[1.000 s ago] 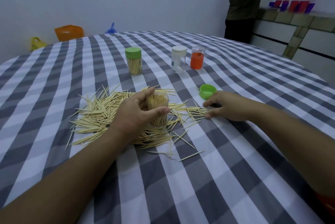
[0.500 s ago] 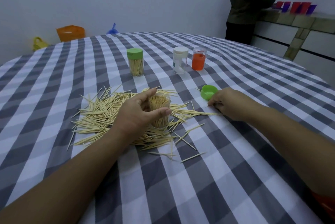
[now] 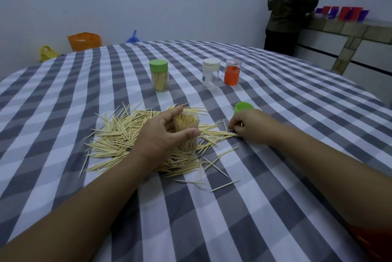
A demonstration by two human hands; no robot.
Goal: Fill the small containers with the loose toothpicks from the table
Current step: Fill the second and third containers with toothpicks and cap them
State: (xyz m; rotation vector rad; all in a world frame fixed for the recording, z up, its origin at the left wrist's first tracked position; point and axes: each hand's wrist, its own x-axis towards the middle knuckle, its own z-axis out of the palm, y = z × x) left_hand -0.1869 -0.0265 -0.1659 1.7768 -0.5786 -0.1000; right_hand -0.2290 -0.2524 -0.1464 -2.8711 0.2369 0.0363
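Left hand point(image 3: 161, 132): fingers and thumb curled round an open clear container point(image 3: 186, 132), upright, standing in the toothpick pile and packed with toothpicks on end. Thumb across the near wall, fingers over the far rim.

Right hand point(image 3: 250, 125): fingertips pinch a few toothpicks point(image 3: 220, 133) at the right edge of the pile; these lie flat on the cloth, pointing left toward the held container. One short end shows between the fingers.

Loose toothpicks point(image 3: 118, 140): heaped mostly left of and in front of the container, with stragglers point(image 3: 220, 186) scattered nearer the camera.

Green lid point(image 3: 244, 107): lying open side up, just behind the right hand, partly hidden by it.

Further back, well apart from the pile: green-lidded container point(image 3: 159, 77) full of toothpicks, upright; to its right a white-lidded clear container point(image 3: 210, 73); just beside that a clear container with orange lid inside point(image 3: 232, 72).

Table point(image 3: 275, 208): grey-and-white checked cloth.

Background: orange bag point(image 3: 84, 41), yellow bag point(image 3: 47, 53) and a blue bag point(image 3: 133, 37) beyond the far table edge. A person point(image 3: 290, 9) stands at a tiled counter point(image 3: 347, 30) carrying red and purple cups point(image 3: 345, 12).
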